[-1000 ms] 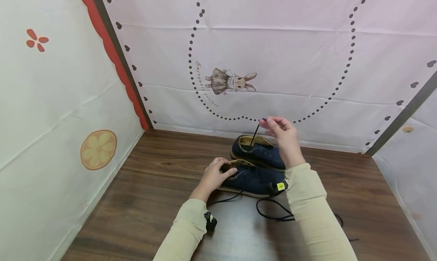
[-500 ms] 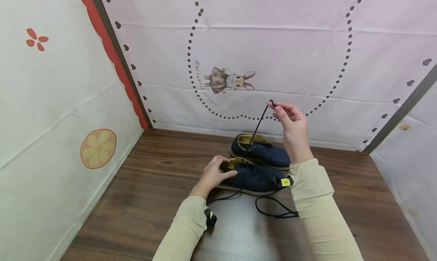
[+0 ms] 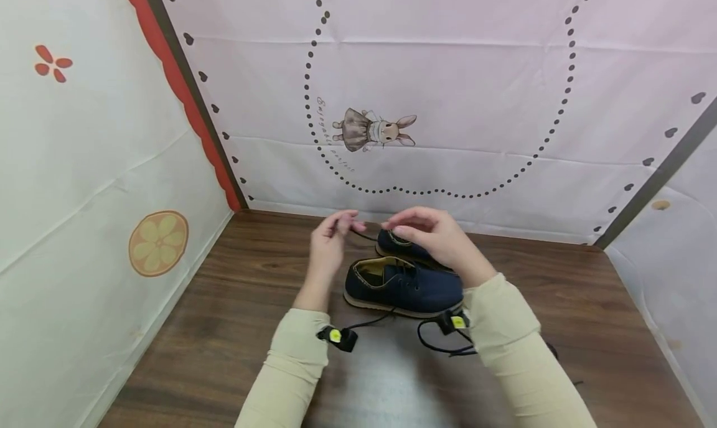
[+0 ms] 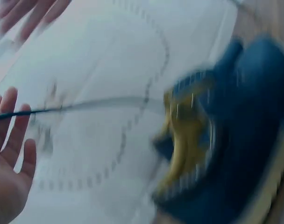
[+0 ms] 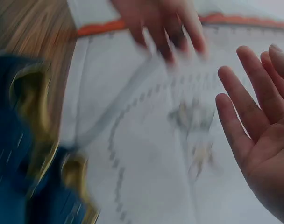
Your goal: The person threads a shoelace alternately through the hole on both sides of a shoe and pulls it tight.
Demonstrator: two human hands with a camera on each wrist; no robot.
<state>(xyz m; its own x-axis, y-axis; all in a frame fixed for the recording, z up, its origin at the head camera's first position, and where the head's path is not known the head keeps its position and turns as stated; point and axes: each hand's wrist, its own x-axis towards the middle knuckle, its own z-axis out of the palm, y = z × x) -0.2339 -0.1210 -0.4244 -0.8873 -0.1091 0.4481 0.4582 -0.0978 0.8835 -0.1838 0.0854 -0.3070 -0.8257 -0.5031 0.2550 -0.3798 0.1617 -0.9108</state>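
Observation:
Two navy lace-up shoes lie side by side, the near shoe (image 3: pixel 428 289) fully in sight and the far shoe (image 3: pixel 396 246) partly behind my right hand. From the far shoe a dark shoelace (image 3: pixel 364 235) stretches left to my left hand (image 3: pixel 327 247), which holds it. The left wrist view has this shoelace (image 4: pixel 109 101) crossing the fingers, the middle ones spread. My right hand (image 3: pixel 434 236) hovers over the far shoe, fingers loosely bent; the right wrist view shows its palm (image 5: pixel 268 140) with nothing in it.
Loose lace ends (image 3: pixel 372 321) and a looped lace (image 3: pixel 434 348) lie in front of the near shoe on the brown wood-grain tabletop (image 3: pixel 269 297). A printed white cloth wall (image 3: pixel 476 123) rises right behind the shoes, with more cloth at both sides.
My right hand pulled the shoelace up and right, then let it go and came back left and down. My left hand left the near shoe's heel, moved up and took the lace.

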